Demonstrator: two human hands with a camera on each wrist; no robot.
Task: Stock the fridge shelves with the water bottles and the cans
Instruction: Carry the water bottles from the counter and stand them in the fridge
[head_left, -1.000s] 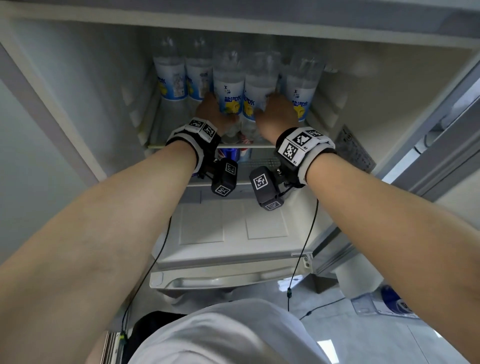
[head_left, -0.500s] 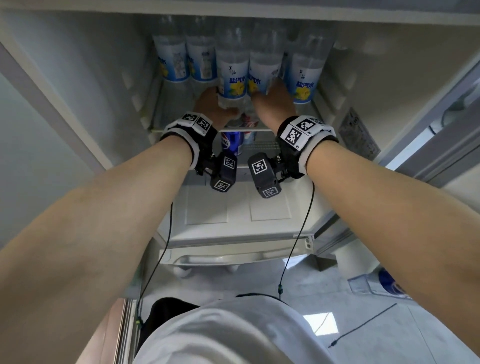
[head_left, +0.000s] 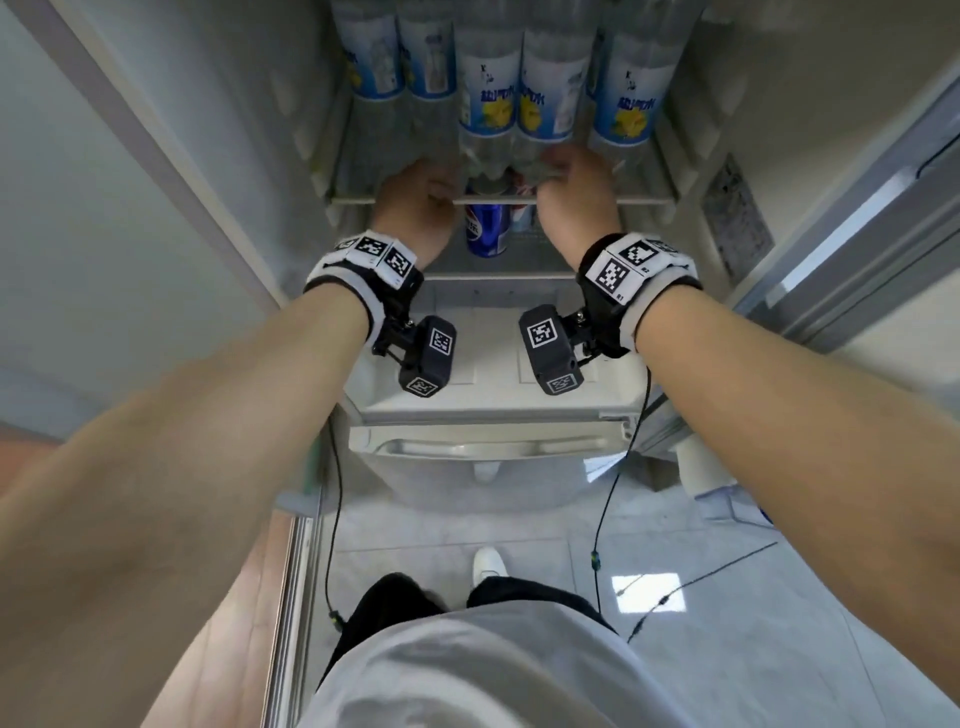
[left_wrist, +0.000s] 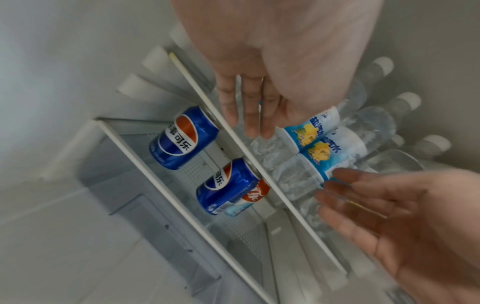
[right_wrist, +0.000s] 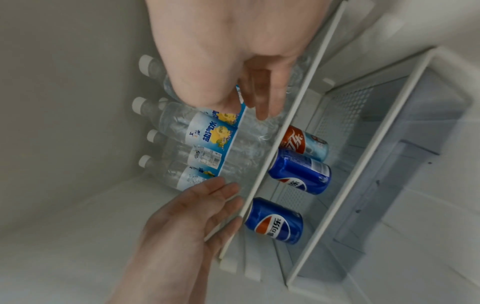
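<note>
Several water bottles with blue and yellow labels (head_left: 488, 98) stand upright on the upper glass shelf (head_left: 644, 200). My left hand (head_left: 421, 192) and right hand (head_left: 571, 182) are at the shelf's front edge, by the bases of the two middle bottles (left_wrist: 311, 127) (right_wrist: 210, 129). In the left wrist view the left hand's fingers (left_wrist: 246, 115) are straight and hold nothing. The right hand's fingers (right_wrist: 259, 102) are likewise straight, beside the bottle bases. Two blue cans (left_wrist: 182, 137) (left_wrist: 228, 185) and a red and pale blue can (right_wrist: 303, 142) stand on the shelf below.
The fridge's side walls (head_left: 234, 130) close in on both sides of the shelves. A white drawer lid (head_left: 493, 395) lies under the can shelf. The fridge door (head_left: 857, 218) stands open on the right. Cables hang from my wrists to the floor.
Both hands have drawn back from the bottles' labels to their bases at the shelf's front edge. The head view has tilted down, showing more floor.
</note>
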